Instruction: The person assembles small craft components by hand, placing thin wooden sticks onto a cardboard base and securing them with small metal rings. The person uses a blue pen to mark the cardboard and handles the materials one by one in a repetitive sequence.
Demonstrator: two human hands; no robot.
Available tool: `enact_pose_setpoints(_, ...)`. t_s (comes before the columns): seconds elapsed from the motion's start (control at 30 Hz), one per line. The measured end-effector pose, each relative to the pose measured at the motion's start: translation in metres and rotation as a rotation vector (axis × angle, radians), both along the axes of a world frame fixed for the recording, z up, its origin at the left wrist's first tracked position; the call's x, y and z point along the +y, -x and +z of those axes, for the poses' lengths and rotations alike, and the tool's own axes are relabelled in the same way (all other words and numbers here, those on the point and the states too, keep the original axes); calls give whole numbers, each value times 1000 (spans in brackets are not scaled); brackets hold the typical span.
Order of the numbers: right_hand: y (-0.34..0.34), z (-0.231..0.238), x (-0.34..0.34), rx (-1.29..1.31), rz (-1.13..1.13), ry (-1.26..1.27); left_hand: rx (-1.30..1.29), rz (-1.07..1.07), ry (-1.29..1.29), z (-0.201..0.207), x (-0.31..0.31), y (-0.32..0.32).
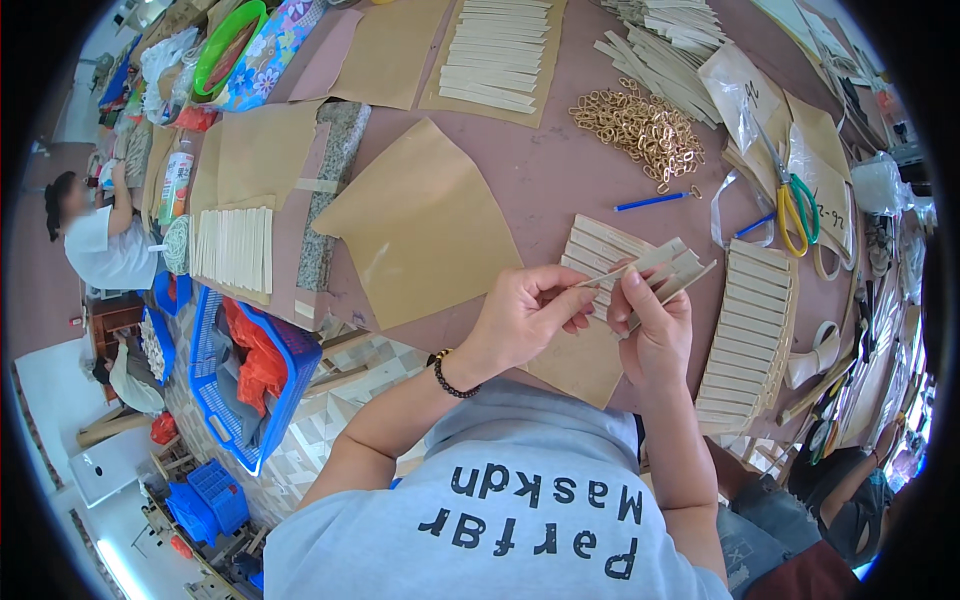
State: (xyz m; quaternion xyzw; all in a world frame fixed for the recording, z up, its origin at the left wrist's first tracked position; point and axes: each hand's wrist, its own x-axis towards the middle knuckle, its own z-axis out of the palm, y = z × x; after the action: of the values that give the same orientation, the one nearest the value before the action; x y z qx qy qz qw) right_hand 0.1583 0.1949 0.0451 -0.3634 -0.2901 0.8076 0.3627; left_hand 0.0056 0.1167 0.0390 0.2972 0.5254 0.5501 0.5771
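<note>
My right hand (655,330) is closed round a small bunch of pale flat strips (680,268), their ends fanning out past the thumb. With thumb and forefinger, my left hand (535,312) pinches the end of a thin strip (604,277) that reaches across to the bunch. Beneath both hands lies a brown paper sheet (578,365) with a row of pale strips (598,243) at its far end, partly hidden by the hands. Just right of my right hand is a board (745,335) covered with strips laid side by side.
Gold metal rings (640,130), a blue pen (650,202) and yellow-and-green scissors (790,205) lie beyond my hands. A large brown sheet (420,220) is at left, beside a stone slab (333,190). Blue baskets (250,375) stand below the table's left edge. Another person (100,235) sits far left.
</note>
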Motion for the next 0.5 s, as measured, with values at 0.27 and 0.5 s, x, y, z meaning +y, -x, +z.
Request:
enact_pose_setpoints(0.27,4,4,-6,-27,-47,-109,128,19,-74,4,-9,-7)
enact_pose_setpoints(0.5,-31,9,16,-235,285,-204,954,-77,-341,10,-36,-8)
